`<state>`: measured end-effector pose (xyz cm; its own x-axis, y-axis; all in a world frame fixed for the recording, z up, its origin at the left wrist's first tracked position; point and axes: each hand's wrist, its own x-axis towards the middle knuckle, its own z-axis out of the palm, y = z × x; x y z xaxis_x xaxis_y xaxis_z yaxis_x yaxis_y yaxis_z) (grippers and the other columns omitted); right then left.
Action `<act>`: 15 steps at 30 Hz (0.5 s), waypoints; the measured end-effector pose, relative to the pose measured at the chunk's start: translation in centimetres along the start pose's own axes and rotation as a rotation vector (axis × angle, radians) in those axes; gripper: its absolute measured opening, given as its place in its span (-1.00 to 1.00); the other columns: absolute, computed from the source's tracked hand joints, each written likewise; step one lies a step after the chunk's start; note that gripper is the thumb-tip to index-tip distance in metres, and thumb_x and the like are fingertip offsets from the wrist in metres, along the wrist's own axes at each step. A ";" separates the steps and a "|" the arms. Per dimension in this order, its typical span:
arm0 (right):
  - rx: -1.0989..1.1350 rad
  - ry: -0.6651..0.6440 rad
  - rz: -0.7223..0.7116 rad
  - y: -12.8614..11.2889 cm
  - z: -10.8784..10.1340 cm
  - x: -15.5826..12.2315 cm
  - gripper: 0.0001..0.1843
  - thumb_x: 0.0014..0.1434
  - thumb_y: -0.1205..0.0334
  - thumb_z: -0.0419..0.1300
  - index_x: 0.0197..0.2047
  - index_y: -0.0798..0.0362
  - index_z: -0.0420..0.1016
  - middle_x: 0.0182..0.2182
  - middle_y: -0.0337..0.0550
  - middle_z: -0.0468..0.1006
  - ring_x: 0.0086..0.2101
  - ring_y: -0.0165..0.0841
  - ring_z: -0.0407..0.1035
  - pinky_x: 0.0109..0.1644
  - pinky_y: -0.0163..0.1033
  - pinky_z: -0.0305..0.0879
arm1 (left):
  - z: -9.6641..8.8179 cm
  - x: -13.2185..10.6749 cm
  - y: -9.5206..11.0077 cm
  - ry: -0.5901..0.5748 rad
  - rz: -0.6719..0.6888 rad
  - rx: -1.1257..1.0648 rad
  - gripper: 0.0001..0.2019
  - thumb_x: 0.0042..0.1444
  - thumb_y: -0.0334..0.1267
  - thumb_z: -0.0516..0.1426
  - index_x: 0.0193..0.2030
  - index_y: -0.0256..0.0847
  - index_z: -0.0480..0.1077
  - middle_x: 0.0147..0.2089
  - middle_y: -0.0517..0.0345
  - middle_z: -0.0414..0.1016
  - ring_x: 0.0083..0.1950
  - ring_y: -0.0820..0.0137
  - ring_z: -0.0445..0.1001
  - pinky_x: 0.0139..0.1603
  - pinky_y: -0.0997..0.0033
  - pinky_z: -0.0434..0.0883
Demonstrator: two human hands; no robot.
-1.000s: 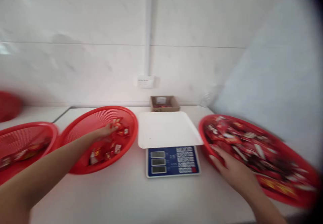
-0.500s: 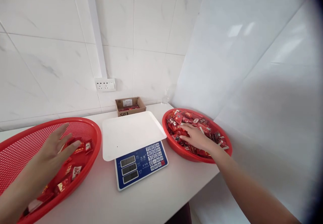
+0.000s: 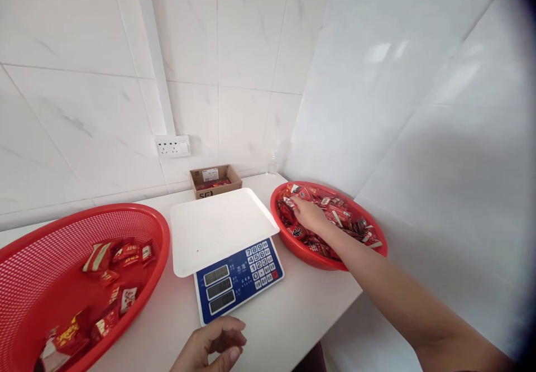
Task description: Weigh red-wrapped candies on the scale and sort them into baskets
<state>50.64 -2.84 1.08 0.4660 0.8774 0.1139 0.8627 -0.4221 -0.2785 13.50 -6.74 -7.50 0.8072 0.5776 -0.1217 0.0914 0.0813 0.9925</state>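
My right hand (image 3: 309, 214) is inside the right red basket (image 3: 293, 250), its fingers closed on a small red-and-white wrapped packet (image 3: 288, 202) near the left side of the pile. Many similar red packets (image 3: 338, 215) lie around it. My left hand (image 3: 213, 345) hovers above the table's front, just below the digital scale (image 3: 239, 278). Its fingers are loosely curled and apart, with nothing between them. On the scale is a bare white weighing tray (image 3: 221, 227). The left red basket (image 3: 157, 221) holds a few scattered red and gold packets (image 3: 99, 256).
A small cardboard box (image 3: 215, 181) with red packets in it stands behind the scale. Beside it in the corner is a clear plastic object (image 3: 274, 161). Tiled walls close off the white table (image 3: 307, 299) at back and right. A socket (image 3: 172, 146) is on the back wall.
My left hand has left the left basket and moved right, to in front of the scale. My right hand has closed its fingers on a packet. The view has shifted slightly.
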 end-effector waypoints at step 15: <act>0.612 -0.300 -0.222 -9.6 0.2 -1.5 -0.49 0.16 0.29 0.11 0.19 -0.05 0.24 -0.17 -0.18 0.52 -0.37 -0.43 0.45 -0.46 -0.41 0.35 | -1.4 0.7 -2.7 0.065 -0.023 -0.203 -0.60 0.00 0.06 0.22 -0.08 -0.11 0.44 -0.21 0.08 0.50 -0.14 0.32 0.42 -0.06 0.29 0.32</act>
<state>41.58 -0.05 3.40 0.1422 0.9898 -0.0121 0.6253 -0.0993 -0.7740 12.97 -5.42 -10.29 0.7661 0.6246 -0.1519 -0.0147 0.2533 0.9673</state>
